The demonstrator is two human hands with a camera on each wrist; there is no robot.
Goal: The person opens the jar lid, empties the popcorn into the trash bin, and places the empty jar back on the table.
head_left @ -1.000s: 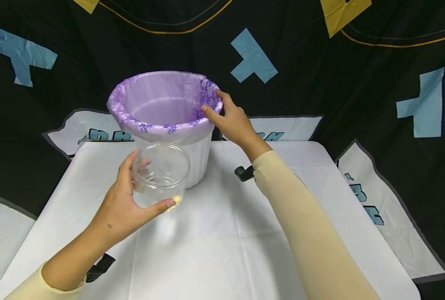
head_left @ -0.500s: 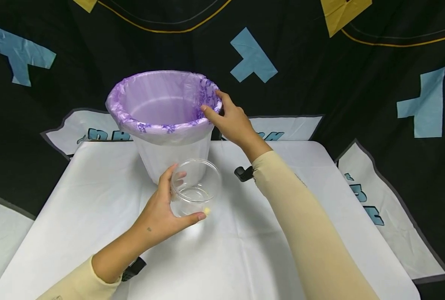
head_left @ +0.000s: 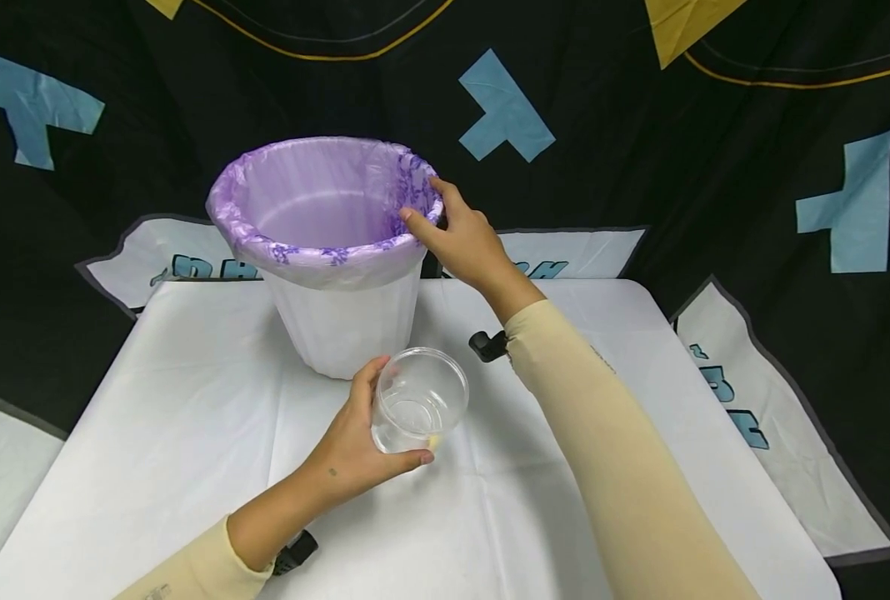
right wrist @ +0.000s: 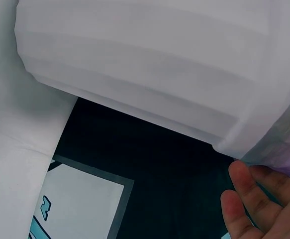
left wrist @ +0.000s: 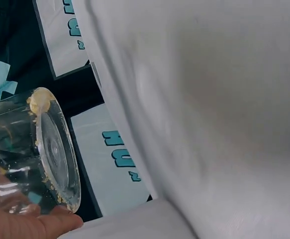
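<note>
My left hand (head_left: 358,450) holds a clear round plastic container (head_left: 424,392) by its side, thumb and fingers around it, in front of the bin. In the left wrist view, yellowish crumbs (left wrist: 41,101) cling inside around the container's base, with a larger clump at one edge. A white waste bin (head_left: 343,325) stands upright on the table, lined with a purple patterned bin bag (head_left: 295,252) folded over its rim. At the rim's right side my right hand (head_left: 469,242) grips with the thumb inside and the fingers outside; in the right wrist view some fingertips show below the rim.
The bin stands near the back edge of the white-covered table (head_left: 565,375). Behind hangs a black cloth (head_left: 602,150) with blue tape pieces (head_left: 507,107). White printed sheets (head_left: 576,252) lie beyond the table's edges. A black wrist device (head_left: 487,346) sits at my right cuff.
My left hand has carried the container right and toward me, from the bin's front to lower right of it. The right hand has stayed on the rim.
</note>
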